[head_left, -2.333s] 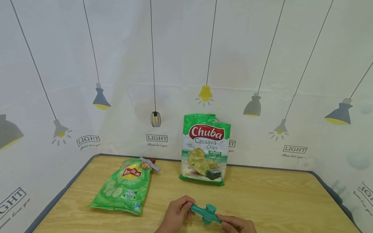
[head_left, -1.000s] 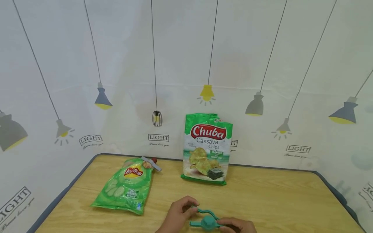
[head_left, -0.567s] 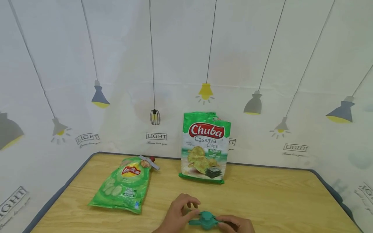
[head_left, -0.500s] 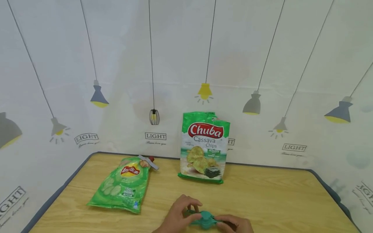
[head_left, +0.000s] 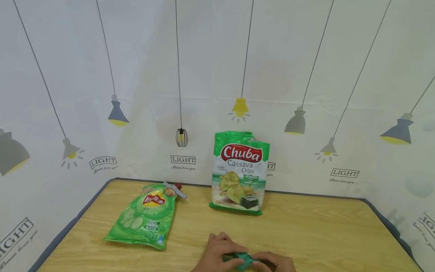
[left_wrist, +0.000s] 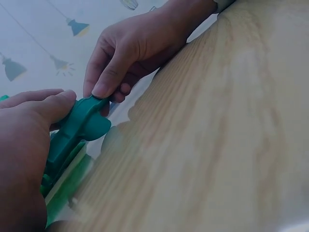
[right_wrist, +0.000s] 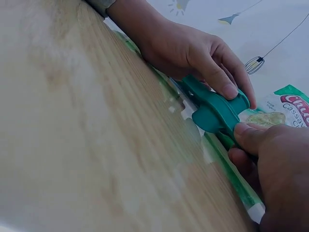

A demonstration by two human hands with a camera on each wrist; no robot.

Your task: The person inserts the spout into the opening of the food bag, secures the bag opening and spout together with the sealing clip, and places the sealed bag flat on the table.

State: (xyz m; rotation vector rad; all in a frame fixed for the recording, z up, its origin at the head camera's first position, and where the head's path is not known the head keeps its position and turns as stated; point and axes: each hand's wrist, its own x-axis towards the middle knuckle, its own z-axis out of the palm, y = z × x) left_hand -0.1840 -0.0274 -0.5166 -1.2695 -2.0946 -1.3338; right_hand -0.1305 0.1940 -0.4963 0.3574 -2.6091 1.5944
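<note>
Left hand (head_left: 217, 254) and right hand (head_left: 278, 261) both pinching the teal clip (right_wrist: 219, 111), bottom centre of head view; I'd squeeze slow and even.

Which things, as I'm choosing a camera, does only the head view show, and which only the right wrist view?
Only the head view shows the printed front of the Lay's bag and the gray strip across its top.

Only the right wrist view shows a sleeve; a green strip there is too oblique to identify.

Both show the left hand and right hand gripping the teal tool, the table, the lamp-print backdrop and the Chuba bag, cropped in the latter.
</note>
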